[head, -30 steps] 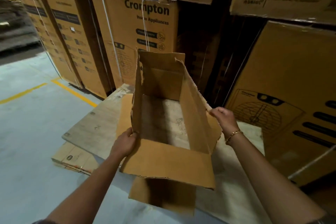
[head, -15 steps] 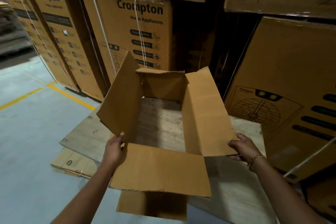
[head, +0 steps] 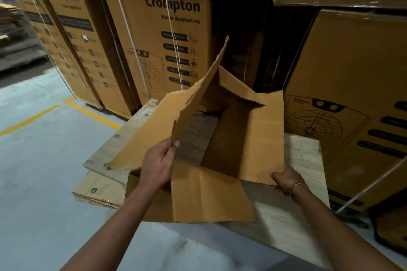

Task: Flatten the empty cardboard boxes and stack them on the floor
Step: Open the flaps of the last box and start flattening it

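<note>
**Cardboard box going out of square in your hands**

At the far left the flattened pile (head: 99, 191) is lying on the grey floor (head: 33, 171) near the yellow line (head: 92, 113), just as it was half a second ago.

Your left hand (head: 157, 165) is no longer steadying the near left corner. It is now pinching the lower edge of the torn left panel (head: 198, 99) between thumb and fingers. That panel, which was leaning outward, is rising and swinging inward across the opening.

The box (head: 226, 138) is hanging between your two hands, over the pale sheet (head: 306, 156) that tops the pile and in front of the strapped Crompton cartons (head: 176, 28). I cannot tell whether its underside is touching the sheet. Its mouth, square a moment ago, is skewing into a slant, with the far corner drawing in.

Your right hand (head: 286, 177) is keeping its place. Its fingers are curling round the near corner of the right flap (head: 264, 138), with a bracelet (head: 296, 185) showing at the wrist.

I am reading that skew as the start of the collapse, with the walls beginning to fold along their creases. The box is not yet flat, so you are still facing the pressing down and the laying onto the pile.
</note>
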The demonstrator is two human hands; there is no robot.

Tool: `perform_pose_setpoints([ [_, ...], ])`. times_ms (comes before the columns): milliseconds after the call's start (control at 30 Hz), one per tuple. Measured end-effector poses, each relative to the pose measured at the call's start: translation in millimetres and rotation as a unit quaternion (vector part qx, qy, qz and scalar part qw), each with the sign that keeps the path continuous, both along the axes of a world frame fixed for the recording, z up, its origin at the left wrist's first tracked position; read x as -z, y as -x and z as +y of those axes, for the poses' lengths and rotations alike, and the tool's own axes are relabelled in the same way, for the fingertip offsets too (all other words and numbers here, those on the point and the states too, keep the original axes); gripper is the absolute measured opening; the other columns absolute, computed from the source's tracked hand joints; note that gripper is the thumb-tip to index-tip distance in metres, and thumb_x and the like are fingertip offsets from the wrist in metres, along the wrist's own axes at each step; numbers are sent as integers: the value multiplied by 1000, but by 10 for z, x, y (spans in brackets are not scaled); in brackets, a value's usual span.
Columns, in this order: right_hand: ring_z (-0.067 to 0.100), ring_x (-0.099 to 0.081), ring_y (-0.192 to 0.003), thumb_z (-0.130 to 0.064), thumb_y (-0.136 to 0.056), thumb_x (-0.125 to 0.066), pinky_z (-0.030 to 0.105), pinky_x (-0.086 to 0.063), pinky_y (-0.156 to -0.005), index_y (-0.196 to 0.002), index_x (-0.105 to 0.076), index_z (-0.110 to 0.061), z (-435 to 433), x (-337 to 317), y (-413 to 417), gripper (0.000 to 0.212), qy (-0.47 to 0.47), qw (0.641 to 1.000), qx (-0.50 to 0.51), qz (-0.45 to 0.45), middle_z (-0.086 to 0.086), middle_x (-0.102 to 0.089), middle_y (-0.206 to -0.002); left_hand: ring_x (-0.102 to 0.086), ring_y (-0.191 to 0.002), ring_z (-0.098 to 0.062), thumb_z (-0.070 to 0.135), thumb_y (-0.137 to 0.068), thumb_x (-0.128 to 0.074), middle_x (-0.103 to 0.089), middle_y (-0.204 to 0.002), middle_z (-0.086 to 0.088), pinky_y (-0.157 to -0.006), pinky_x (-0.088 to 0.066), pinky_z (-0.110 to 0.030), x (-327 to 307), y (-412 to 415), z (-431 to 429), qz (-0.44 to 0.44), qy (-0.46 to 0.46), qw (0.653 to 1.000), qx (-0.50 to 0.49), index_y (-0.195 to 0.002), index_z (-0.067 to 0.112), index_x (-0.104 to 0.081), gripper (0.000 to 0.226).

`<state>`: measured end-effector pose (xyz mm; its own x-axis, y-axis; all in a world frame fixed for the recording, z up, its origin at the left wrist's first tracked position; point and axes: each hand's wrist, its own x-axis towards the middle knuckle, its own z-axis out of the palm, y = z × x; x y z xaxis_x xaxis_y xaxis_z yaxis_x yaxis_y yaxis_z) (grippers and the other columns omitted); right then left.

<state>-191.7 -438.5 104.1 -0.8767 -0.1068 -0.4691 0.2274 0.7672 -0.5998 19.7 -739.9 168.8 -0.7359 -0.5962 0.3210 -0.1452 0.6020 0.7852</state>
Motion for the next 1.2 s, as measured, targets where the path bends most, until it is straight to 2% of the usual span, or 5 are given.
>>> perform_pose_setpoints([
  [167, 26, -52, -127, -42, -94, -60, 39, -44, -101, -145, -44, -17, 118, -411, -194, 59, 13, 988, -45, 148, 6, -51, -145, -63, -102, -9, 49, -101, -37, -70, -121, 9, -82, -49, -28, -8, 245, 267, -31, 142, 984, 106, -130, 25, -67, 48],
  [367, 14, -53, -117, -43, -93, -49, 37, -45, -95, -124, -60, -23, -386, -1496, -880, 38, 125, 830, -62, 539, -8, -57, -124, -50, -132, -11, 54, -104, -32, -55, -146, 8, -108, -37, -39, -2, 527, 493, -104, 259, 941, 192, -146, 27, -49, 52],
  [600, 29, -19, -148, -64, -78, -62, 50, -19, -118, -154, -18, -28, -1191, -988, -1234, 95, -342, 830, -332, 290, 1, -15, -164, -17, -153, -12, 68, -99, -27, -20, -167, 8, -124, -11, -45, 137, 449, -96, -180, 276, 881, 338, -159, 30, -21, 72],
  [833, 33, -28, -142, -36, -87, -65, 46, -29, -113, -153, -17, -27, -1292, -654, -1325, 82, -382, 807, -278, 356, 2, -21, -160, -18, -152, -28, 53, -85, -63, -17, -167, -5, -119, -27, -49, 512, 117, -997, -313, 316, 871, 212, -159, 19, -15, 94],
  [1200, 23, -56, -111, -37, -77, -71, 42, -43, -91, -134, -57, -24, -1206, -844, -1537, 60, -410, 741, -305, 435, -4, -63, -127, -62, -111, -22, 24, -89, -59, -62, -129, 3, -87, -49, -39, 297, 10, -1187, -202, 447, 846, 209, -128, 26, -58, 39],
])
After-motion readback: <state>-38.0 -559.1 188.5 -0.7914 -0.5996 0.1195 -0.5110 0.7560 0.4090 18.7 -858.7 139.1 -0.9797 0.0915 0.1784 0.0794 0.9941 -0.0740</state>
